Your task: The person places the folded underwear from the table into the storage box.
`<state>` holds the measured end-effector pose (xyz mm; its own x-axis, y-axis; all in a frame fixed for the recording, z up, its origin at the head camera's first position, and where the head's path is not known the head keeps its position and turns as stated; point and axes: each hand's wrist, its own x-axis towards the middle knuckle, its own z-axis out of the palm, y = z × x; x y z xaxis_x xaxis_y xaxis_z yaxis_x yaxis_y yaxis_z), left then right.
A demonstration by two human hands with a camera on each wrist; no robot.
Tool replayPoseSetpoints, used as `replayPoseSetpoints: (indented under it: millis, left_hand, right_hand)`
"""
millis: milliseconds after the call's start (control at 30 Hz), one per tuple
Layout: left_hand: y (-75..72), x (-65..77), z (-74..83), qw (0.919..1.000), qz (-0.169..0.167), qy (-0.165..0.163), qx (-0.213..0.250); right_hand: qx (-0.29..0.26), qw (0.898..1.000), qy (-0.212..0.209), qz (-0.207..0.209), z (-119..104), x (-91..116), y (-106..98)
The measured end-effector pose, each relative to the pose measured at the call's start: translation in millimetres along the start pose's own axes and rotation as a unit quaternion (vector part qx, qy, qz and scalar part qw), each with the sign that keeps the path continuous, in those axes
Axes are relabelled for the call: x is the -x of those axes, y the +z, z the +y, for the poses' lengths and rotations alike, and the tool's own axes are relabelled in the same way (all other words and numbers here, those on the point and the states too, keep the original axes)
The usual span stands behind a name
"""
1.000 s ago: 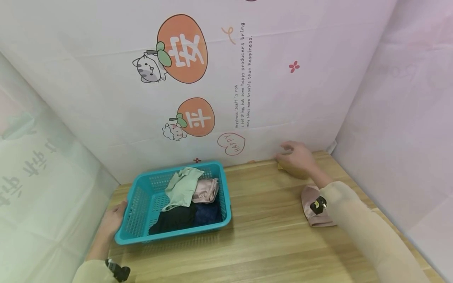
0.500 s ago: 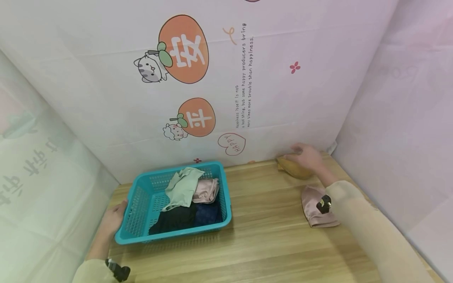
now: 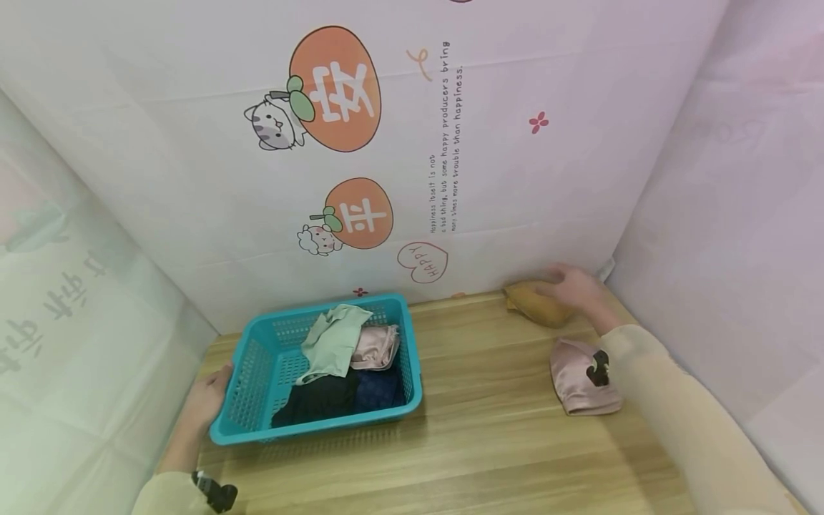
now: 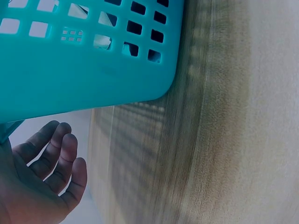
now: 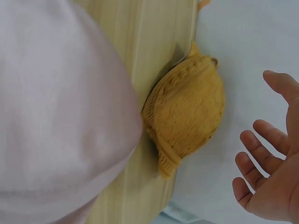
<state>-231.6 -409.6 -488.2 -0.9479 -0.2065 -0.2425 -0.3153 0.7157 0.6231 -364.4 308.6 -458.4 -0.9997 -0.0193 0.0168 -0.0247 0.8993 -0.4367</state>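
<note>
My left hand (image 3: 207, 393) is at the left rim of a teal plastic basket (image 3: 309, 422); in the left wrist view its fingers (image 4: 58, 161) lie loosely bent below the rim, and the thumb is hidden there. At the table's back right corner lies a folded mustard-yellow lace bra (image 5: 189, 109). Just to the right of it hovers my right hand (image 3: 576, 290), fingers spread and holding nothing, apart from the bra in the right wrist view. Nearer than that, partly below my right wrist, a folded pink satin bra (image 3: 573, 383) rests on the wooden table (image 3: 476, 422).
Inside the basket are a pale green cloth (image 3: 335, 343), a folded pink satin piece (image 3: 375, 347), a black cloth (image 3: 322, 400) and a navy one (image 3: 380, 390). Printed fabric walls (image 3: 489, 179) close off the back and both sides.
My right hand has drawn rightward off the mustard bra, uncovering more of it. The bra stays at the back edge. My left hand and the basket have not moved.
</note>
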Motion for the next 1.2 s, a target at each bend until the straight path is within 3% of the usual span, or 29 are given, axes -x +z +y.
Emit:
replayPoseSetpoints:
  millis: [767,1200]
  left_hand:
    - [0.0,-1.3,-1.3,0.9999,-0.008,-0.006,0.006]
    - [0.3,-1.4,-0.8,0.9998,-0.010,-0.008,0.014]
  right_hand:
    - [0.036,0.998,0.004,-0.051,20.8,-12.2,4.9]
    - [0.092,0.992,0.019,-0.081,30.2,-13.6,10.0]
